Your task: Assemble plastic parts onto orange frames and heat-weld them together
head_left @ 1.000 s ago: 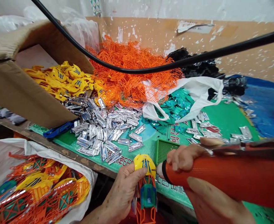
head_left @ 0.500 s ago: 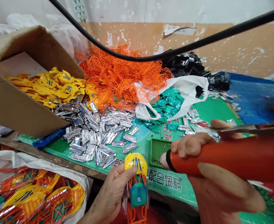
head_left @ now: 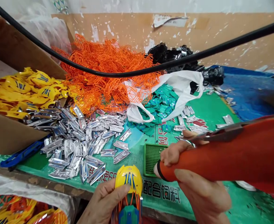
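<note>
At the near table edge, my left hand grips a partly built toy car body, thumb pressed on its yellow hood. Orange frame bars and a green-and-blue piece show behind the hood; the lower end is cut off by the picture edge. My right hand is closed around an orange-red electric screwdriver with a black ring near its pale nose. That nose points left, over the near right corner of a small green mesh basket. Any contact with the basket's contents cannot be made out.
Silver parts lie heaped left of the basket. Behind are a carton with yellow hoods, tangled orange frames, a white bag of green pieces and black parts. A black cable hangs across. A sack stands lower left.
The view has shifted, so the carton and heaps appear farther left. The toy car body sits lower and slightly left in my left hand. The screwdriver's nose stays by the basket.
</note>
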The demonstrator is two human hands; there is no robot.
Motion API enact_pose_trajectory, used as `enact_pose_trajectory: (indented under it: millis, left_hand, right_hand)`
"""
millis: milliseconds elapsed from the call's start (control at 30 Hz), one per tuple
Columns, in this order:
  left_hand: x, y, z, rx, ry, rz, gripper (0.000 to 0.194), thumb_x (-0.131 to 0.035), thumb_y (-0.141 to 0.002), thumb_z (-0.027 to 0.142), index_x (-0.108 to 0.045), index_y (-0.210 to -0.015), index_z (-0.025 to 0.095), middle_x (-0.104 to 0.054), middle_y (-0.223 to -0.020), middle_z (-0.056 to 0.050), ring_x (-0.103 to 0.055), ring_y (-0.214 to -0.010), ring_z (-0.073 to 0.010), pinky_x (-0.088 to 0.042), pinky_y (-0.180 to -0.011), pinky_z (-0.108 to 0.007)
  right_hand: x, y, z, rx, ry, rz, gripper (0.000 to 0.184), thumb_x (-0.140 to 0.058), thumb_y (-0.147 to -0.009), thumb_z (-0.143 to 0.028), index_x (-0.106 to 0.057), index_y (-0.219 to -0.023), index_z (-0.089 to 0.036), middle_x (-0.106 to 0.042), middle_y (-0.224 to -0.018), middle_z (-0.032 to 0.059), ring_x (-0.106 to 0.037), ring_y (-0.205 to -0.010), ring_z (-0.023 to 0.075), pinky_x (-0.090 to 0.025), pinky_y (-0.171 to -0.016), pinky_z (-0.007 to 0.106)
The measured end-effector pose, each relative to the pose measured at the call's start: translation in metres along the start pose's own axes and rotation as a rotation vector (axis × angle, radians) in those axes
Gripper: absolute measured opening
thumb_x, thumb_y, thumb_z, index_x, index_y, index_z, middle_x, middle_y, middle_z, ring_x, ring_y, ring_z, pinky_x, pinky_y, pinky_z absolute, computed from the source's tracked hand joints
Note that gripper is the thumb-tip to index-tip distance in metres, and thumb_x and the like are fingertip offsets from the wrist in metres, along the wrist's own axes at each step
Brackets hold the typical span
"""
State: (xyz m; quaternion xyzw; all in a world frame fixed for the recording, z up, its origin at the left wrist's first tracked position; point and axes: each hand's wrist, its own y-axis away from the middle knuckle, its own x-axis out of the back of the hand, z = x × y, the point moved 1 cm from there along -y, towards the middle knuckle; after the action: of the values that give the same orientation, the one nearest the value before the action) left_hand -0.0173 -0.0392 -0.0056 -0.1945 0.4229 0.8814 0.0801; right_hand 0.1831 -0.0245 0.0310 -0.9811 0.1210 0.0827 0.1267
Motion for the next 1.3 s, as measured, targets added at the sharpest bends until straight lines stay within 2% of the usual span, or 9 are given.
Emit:
enact_pose_trajectory:
  millis: [200, 367, 633, 833, 1000, 1067, 1167, 1300]
  left_hand:
    - [-0.001, -0.006, 0.001, 0.015, 0.018, -0.026, 0.021, -0.077, -0.071, 0.028, -0.074, -0.083, 0.012, -0.070, -0.062, -0.005, -0.060, -0.051, -0.0125, -0.049, -0.052, -0.022]
    - [-0.002, -0.006, 0.002, 0.036, 0.049, 0.025, 0.025, -0.080, -0.067, 0.029, -0.075, -0.085, 0.011, -0.071, -0.063, -0.007, -0.062, -0.051, -0.0134, -0.049, -0.051, -0.022]
    - [-0.004, -0.006, 0.005, 0.024, 0.058, 0.035, 0.030, -0.083, -0.063, 0.030, -0.075, -0.084, 0.011, -0.072, -0.066, -0.008, -0.061, -0.052, -0.0133, -0.051, -0.053, -0.022]
    - [-0.008, -0.002, 0.008, -0.003, 0.069, 0.014, 0.028, -0.083, -0.062, 0.032, -0.075, -0.082, 0.014, -0.072, -0.070, -0.005, -0.063, -0.059, -0.0134, -0.052, -0.057, -0.021]
    - [-0.005, -0.003, 0.007, -0.030, 0.043, 0.033, 0.029, -0.082, -0.064, 0.037, -0.073, -0.080, 0.014, -0.065, -0.059, 0.000, -0.053, -0.045, -0.0078, -0.045, -0.044, -0.017]
    - [-0.003, -0.005, 0.006, -0.024, 0.023, 0.029, 0.029, -0.080, -0.067, 0.037, -0.072, -0.081, 0.013, -0.064, -0.058, 0.000, -0.053, -0.045, -0.0079, -0.048, -0.048, -0.019]
    - [0.000, -0.008, 0.005, -0.033, 0.019, 0.017, 0.029, -0.078, -0.069, 0.037, -0.071, -0.082, 0.012, -0.069, -0.068, -0.005, -0.058, -0.053, -0.0107, -0.051, -0.054, -0.022]
    - [0.000, -0.009, 0.004, -0.052, 0.010, -0.011, 0.031, -0.076, -0.071, 0.039, -0.070, -0.085, 0.012, -0.070, -0.071, -0.005, -0.057, -0.053, -0.0106, -0.050, -0.052, -0.022]
  right_hand:
    - [0.001, 0.000, -0.002, -0.015, 0.058, -0.017, 0.015, -0.071, -0.071, -0.035, -0.066, -0.080, -0.024, -0.059, -0.073, 0.0022, -0.057, -0.074, 0.0214, -0.050, -0.070, 0.042]
    - [0.001, 0.001, -0.001, -0.023, 0.067, -0.025, 0.015, -0.071, -0.072, -0.037, -0.065, -0.077, -0.024, -0.059, -0.073, 0.0029, -0.057, -0.076, 0.0225, -0.051, -0.070, 0.042]
    - [0.000, 0.005, -0.001, -0.033, 0.043, 0.011, 0.018, -0.071, -0.074, -0.033, -0.062, -0.088, -0.026, -0.059, -0.076, 0.0008, -0.058, -0.074, 0.0197, -0.051, -0.072, 0.040]
    - [0.003, 0.004, 0.003, -0.033, 0.079, -0.017, 0.016, -0.070, -0.073, -0.031, -0.063, -0.085, -0.025, -0.060, -0.076, 0.0016, -0.058, -0.076, 0.0208, -0.051, -0.073, 0.040]
    - [0.004, 0.001, 0.004, -0.041, 0.059, -0.046, 0.022, -0.073, -0.068, -0.029, -0.061, -0.087, -0.027, -0.060, -0.072, -0.0003, -0.058, -0.074, 0.0206, -0.051, -0.074, 0.040]
    - [0.002, 0.001, 0.004, -0.035, 0.044, -0.045, 0.025, -0.073, -0.068, -0.027, -0.060, -0.089, -0.028, -0.060, -0.073, -0.0007, -0.058, -0.072, 0.0200, -0.052, -0.071, 0.040]
    - [-0.002, 0.001, 0.003, -0.036, 0.004, -0.012, 0.028, -0.073, -0.068, -0.026, -0.060, -0.093, -0.028, -0.061, -0.073, -0.0014, -0.057, -0.069, 0.0190, -0.052, -0.069, 0.039]
    - [-0.006, -0.002, -0.008, -0.010, -0.124, 0.054, 0.043, -0.074, -0.068, -0.023, -0.057, -0.106, -0.033, -0.060, -0.072, -0.0045, -0.056, -0.065, 0.0162, -0.051, -0.065, 0.035]
